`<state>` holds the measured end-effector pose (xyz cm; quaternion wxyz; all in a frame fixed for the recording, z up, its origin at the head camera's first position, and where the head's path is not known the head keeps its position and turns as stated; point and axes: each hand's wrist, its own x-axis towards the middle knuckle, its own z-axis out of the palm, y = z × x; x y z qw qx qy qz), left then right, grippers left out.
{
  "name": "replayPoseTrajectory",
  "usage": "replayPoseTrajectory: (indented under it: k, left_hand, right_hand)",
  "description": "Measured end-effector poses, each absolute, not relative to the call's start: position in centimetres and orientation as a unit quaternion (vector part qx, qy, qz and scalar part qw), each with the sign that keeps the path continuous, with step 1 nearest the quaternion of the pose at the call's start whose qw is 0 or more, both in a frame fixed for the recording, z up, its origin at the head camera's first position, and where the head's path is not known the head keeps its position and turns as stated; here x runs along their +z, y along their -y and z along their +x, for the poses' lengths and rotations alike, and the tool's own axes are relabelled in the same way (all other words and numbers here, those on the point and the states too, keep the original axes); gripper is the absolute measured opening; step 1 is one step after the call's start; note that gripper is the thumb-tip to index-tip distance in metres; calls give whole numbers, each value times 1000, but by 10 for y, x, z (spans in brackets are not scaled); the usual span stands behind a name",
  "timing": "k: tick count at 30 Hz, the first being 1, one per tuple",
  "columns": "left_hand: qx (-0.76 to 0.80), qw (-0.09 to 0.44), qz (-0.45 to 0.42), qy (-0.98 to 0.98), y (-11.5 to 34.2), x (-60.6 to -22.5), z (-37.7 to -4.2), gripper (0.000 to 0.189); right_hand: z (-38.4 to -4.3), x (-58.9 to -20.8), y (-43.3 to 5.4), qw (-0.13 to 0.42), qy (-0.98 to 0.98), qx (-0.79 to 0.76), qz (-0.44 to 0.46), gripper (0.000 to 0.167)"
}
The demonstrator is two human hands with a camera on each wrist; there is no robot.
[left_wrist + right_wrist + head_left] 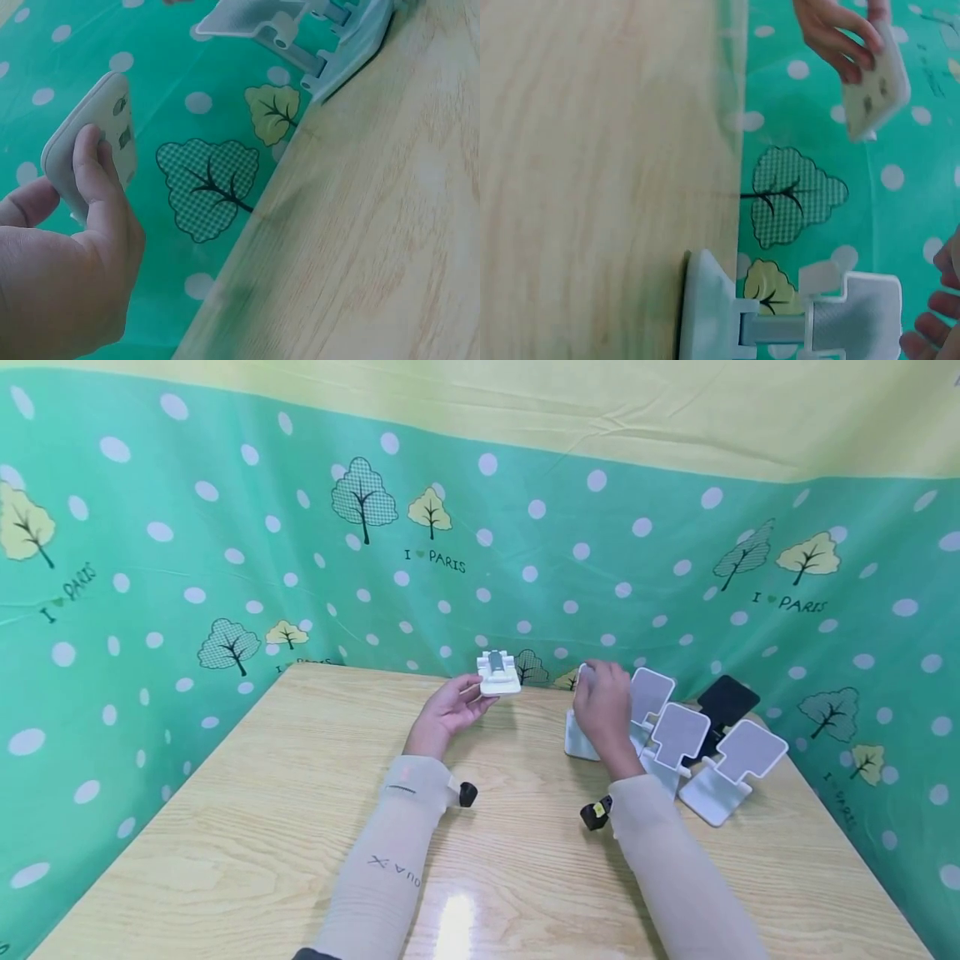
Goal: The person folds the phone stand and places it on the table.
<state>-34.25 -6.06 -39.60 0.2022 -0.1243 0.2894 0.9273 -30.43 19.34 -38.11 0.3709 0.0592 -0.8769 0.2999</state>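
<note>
My left hand [452, 714] grips a folded white phone stand [498, 675] above the table's far side, thumb on one face and fingers on the other. In the left wrist view the folded phone stand [101, 139] is seen edge-on in the left hand [82, 247]. My right hand [604, 706] is beside the upper plate of an unfolded white phone stand [577, 739] that stands on the table. The right wrist view has the right hand [939, 319] at its edge, fingers loosely bent, a small gap from that phone stand's grey pad [862, 319].
Several unfolded phone stands are grouped to the right: white ones with grey pads [681, 735] [750, 750] and a black one [727, 702]. They stand on a wooden table [262, 793]. A green dotted curtain [465, 602] hangs behind its far edge.
</note>
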Motion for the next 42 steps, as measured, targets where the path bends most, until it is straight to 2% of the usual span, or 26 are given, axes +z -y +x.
replayPoseTrajectory:
  k: [4, 16, 22, 31, 42]
  left_hand:
    - [926, 205, -126, -292, 61, -398, -343, 50]
    - [920, 204, -136, -306, 64, -395, -341, 55]
    - [903, 220, -142, -341, 74, -394, -342, 60]
    - [868, 219, -159, -417, 99, -388, -345, 57]
    - [801, 225, -107, -545, 119, -383, -348, 54]
  right_hand:
    - [-306, -381, -202, 378, 862, 339, 10, 34]
    - [-307, -386, -217, 305, 861, 399, -83, 50]
    - [-309, -388, -220, 278, 857, 426, -86, 46]
    - [-314, -390, -222, 256, 855, 441, -89, 46]
    - [-315, -393, -226, 243, 853, 450, -101, 39]
